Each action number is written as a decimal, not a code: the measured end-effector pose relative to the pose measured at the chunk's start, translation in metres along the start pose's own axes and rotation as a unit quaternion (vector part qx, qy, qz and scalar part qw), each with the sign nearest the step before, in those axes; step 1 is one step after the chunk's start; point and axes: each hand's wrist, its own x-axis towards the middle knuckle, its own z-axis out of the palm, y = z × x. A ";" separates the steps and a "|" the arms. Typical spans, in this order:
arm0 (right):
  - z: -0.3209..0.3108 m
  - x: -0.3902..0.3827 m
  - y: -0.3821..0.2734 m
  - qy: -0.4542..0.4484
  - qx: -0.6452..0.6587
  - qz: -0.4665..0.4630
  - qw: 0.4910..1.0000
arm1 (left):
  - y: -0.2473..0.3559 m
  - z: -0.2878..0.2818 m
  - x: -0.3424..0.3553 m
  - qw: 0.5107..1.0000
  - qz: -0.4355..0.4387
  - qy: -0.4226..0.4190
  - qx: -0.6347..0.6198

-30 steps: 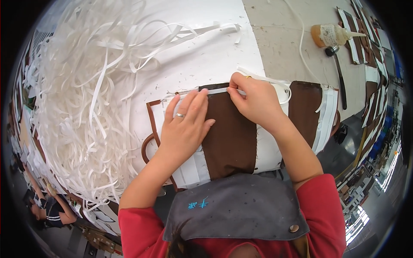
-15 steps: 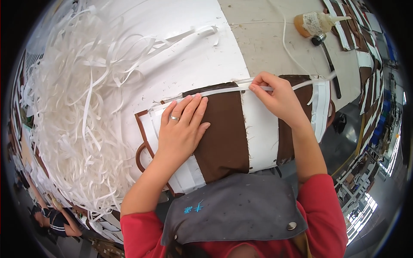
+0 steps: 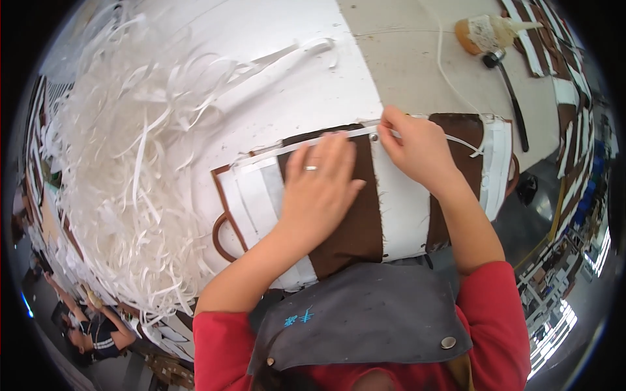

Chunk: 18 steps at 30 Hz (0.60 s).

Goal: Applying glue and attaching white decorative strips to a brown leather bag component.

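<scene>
A brown-and-white striped fabric piece (image 3: 352, 215), like a bag panel with brown loop handles at both ends, lies in front of me. A narrow white strip (image 3: 257, 156) runs along its far edge. My left hand (image 3: 319, 189), a ring on one finger, is laid flat over the brown band, its fingertips at the strip and slightly blurred. Thumb and fingers of my right hand (image 3: 417, 146) pinch the strip farther right, above the white band. The strip's loose end curls beyond my right hand over the other brown band.
A large heap of loose white strips (image 3: 130, 182) covers the table's left side. At the far right are a glue bottle (image 3: 479, 34) and a black-handled tool with a round head (image 3: 512, 94). Striped pieces (image 3: 567, 124) lie along the right. Another person (image 3: 98, 332) is at lower left.
My left hand has slid right along the strip, from the white end section onto the brown band. My right hand keeps its pinch, nearly in place. The whole view has shifted slightly.
</scene>
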 end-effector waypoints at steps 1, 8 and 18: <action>0.000 0.000 0.002 0.021 0.003 -0.020 1.000 | 0.007 0.004 0.004 0.999 0.031 -0.006 -0.011; -0.005 -0.003 -0.001 0.026 0.036 -0.002 0.999 | 0.013 0.027 0.013 0.997 0.057 0.057 -0.004; -0.039 -0.024 0.033 0.034 0.192 0.064 0.979 | 0.012 0.026 0.011 0.998 0.046 0.034 -0.004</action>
